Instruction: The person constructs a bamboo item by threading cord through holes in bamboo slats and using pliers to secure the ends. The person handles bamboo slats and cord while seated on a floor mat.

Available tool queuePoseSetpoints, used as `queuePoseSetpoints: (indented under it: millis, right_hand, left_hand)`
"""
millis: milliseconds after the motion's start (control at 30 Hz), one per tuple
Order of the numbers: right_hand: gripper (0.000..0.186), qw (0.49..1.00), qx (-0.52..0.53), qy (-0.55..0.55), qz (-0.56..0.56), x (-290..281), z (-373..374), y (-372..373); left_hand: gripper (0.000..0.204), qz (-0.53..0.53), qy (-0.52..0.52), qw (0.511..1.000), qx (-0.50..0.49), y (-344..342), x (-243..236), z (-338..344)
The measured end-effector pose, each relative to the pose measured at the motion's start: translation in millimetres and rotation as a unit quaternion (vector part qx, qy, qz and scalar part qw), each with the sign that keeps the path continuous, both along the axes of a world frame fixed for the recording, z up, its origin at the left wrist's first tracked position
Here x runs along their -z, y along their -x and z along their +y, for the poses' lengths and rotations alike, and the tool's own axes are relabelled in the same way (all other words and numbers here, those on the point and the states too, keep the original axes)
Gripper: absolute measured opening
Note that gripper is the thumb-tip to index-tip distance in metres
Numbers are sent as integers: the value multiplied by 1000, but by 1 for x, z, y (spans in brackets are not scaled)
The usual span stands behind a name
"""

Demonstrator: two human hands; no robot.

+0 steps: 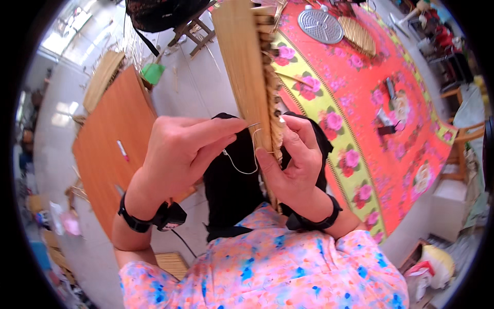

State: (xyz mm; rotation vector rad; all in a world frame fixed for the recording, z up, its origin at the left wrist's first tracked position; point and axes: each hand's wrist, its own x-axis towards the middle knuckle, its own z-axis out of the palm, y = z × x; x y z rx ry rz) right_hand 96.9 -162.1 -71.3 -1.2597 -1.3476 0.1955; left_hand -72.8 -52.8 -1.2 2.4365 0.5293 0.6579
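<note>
Head view: left hand (180, 149) fingers pinched shut on needle (252, 125), white thread (242, 167) looping below. Right hand (293, 165) closed around bamboo slat fan (252, 77), held upright at chest height, centre frame. Right: table under red floral cloth (401, 134) with yellow border, carrying round metal sieve (320, 24). Left: orange wooden board (113, 134) over pale tiled floor (195, 87); wooden stool (193, 32) beyond.

Table w/ red floral cloth (360, 103): round metal sieve (320, 24), bamboo fan (358, 35) on it.
</note>
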Motion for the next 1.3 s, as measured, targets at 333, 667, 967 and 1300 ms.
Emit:
queuePoseSetpoints:
  millis: [333,667,967,1300]
  right_hand:
    - [55,990,-53,14,128,9,1,12]
    - [52,979,-51,-27,194,11,3,1]
    - [55,972,-65,-28,223,11,2,2]
    - [57,960,-90,-60,258,15,4,9]
  left_hand:
    - [21,113,114,983,-92,11,-24,-11]
    - [20,129,-15,990,-56,-3,-29,-11]
    - [19,147,-101,984,-24,-9,-39,-4]
    - [14,129,-75,988,-31,-5,-35,-3]
